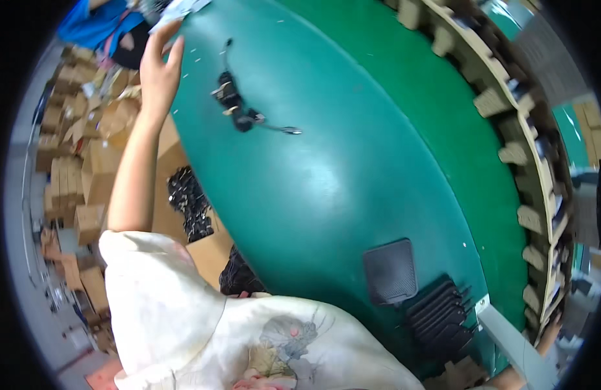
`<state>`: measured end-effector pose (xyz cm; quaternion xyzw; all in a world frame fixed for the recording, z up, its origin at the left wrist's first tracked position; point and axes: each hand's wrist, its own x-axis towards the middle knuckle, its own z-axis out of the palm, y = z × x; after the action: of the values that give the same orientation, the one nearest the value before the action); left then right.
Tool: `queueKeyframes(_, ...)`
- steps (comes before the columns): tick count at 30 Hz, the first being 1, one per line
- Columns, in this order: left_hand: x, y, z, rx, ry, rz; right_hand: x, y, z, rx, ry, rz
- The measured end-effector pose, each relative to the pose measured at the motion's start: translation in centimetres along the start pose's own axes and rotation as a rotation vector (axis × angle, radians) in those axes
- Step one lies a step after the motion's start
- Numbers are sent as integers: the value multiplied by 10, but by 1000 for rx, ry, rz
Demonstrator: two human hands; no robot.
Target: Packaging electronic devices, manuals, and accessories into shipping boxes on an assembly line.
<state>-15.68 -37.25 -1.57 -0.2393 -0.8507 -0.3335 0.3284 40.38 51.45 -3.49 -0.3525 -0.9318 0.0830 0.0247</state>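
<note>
My left hand [161,70] reaches out to the far left over the table's edge. Its thumb stands apart from the fingers, and the fingertips are at a pale plastic packet [181,10]; a firm hold does not show. Right of this hand, a bundled black cable [230,97] with a metal-tipped plug lies on the green table [300,214]. At the lower right, my right hand [551,334] shows only in part past a grey metal bar, near the shelf; its fingers are too small to make out. A flat black textured pad [390,272] lies near me, beside several stacked black flat pieces [442,317].
A long cardboard rack with dividers [508,104] curves along the right side. Open cartons with black cables [189,201] stand below the table's left edge. Many cardboard boxes [96,175] are piled at left. A person in blue [96,26] is at far left. The grey bar [508,335] rises at lower right.
</note>
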Motion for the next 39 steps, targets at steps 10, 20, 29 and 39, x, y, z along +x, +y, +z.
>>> queueKeyframes(10, -99, -1, -40, 404, 54, 139, 125, -148, 57, 510, 214, -182)
queueKeyframes(20, -48, 37, 53, 399, -884, 110, 102, -232, 26, 926, 787, 98)
queueKeyframes(29, -53, 148, 91, -981, -1051, -423, -54, -249, -42, 1221, 1522, 309)
queueKeyframes(39, -52, 220, 62, -1433, -1286, -513, -175, -409, -80, 983, 1874, -4)
